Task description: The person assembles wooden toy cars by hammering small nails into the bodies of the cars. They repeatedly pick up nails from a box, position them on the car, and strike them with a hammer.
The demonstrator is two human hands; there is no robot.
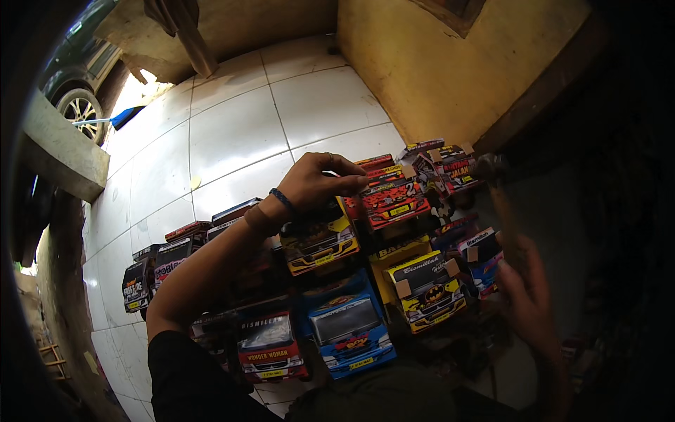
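Note:
Rows of toy trucks with printed cabs stand close together on the floor below me. My left hand reaches over them, thumb and fingertips closed together beside the top of a red and black toy truck. Whatever is in that pinch, if anything, is too small to make out. In my right hand is a hammer, its head raised near the rear right trucks. Nearest to that hand are a blue and pink toy truck and a yellow one. Small brown tabs stick up from several cabs.
White floor tiles stretch ahead and left, with a yellow wall at the far right. A blue toy truck and a red one sit near my body. At far left are a low concrete ledge, a blue broom and a parked car.

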